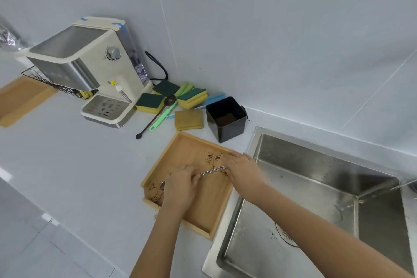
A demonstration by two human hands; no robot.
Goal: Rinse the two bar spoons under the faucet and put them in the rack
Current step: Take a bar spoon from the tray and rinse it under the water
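A twisted metal bar spoon (213,170) lies across a wooden tray (180,149) strewn with coffee grounds. My left hand (180,187) covers the spoon's bowl end, fingers curled round its shaft. At the tray's right edge my right hand (242,170) covers the shaft's other end, its fingers stretched forward. I can make out only one spoon; a small metal bowl (162,185) shows by my left hand. The steel sink (316,165) lies to the right; its faucet (406,184) barely shows at the right edge. A black wire rack (56,87) stands far left behind the coffee machine.
A cream coffee machine (97,70) stands at the back left. Sponges (150,102), a black scoop (158,115), a green brush (163,117) and a black bin of grounds (225,119) crowd the wall behind the tray. Another wooden board (20,99) lies far left.
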